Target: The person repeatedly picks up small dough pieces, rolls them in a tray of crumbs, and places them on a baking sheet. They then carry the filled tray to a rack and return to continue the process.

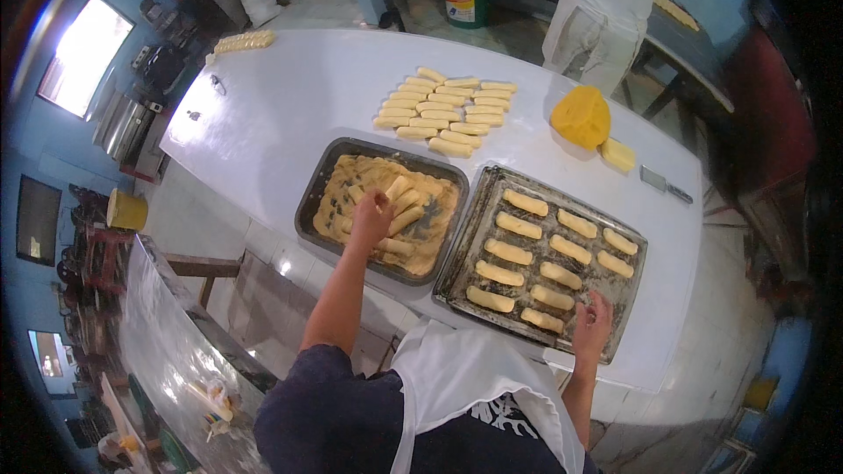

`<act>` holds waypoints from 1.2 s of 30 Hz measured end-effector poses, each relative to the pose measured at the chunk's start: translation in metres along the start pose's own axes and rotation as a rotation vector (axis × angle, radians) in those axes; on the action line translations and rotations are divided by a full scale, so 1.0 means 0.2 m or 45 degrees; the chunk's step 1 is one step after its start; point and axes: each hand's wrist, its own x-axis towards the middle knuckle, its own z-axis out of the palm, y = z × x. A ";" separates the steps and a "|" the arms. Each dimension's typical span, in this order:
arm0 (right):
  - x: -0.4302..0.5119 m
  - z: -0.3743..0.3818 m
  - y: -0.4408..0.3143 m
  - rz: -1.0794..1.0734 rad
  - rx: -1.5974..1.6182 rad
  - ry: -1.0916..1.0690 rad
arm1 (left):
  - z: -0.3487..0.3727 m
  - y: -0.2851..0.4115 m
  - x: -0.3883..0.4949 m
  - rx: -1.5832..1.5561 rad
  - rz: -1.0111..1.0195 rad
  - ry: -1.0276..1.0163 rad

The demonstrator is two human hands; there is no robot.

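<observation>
My left hand is over a dark baking pan, its fingers curled among dough rolls lying on tan crumbs. The fingertips meet one pale roll; whether they grip it is hidden by the hand. To the right, a worn metal baking tray carries spaced-out rows of crumb-dusted dough rolls. Above this tray's near right part is my right hand, fingers apart and holding nothing. The nearest roll lies just left of it.
Beyond the pan, uncoated dough rolls lie grouped on the white table. A yellow mass, a pale yellow block and a bench scraper sit at right. A person in white stands across the table.
</observation>
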 end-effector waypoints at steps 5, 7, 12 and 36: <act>0.00 -0.01 -0.03 -0.074 0.014 0.015 | 0.10 -0.03 0.05 0.627 -0.071 0.155; 0.01 -0.01 -0.05 -0.053 0.036 0.004 | 0.14 -0.05 0.06 0.664 -0.149 0.090; 0.10 -0.05 -0.02 -0.155 0.081 -0.031 | 0.21 0.00 0.02 0.225 0.127 0.351; 0.51 -0.51 0.69 -0.014 0.021 -0.038 | 1.81 1.47 -0.87 0.153 1.123 -0.908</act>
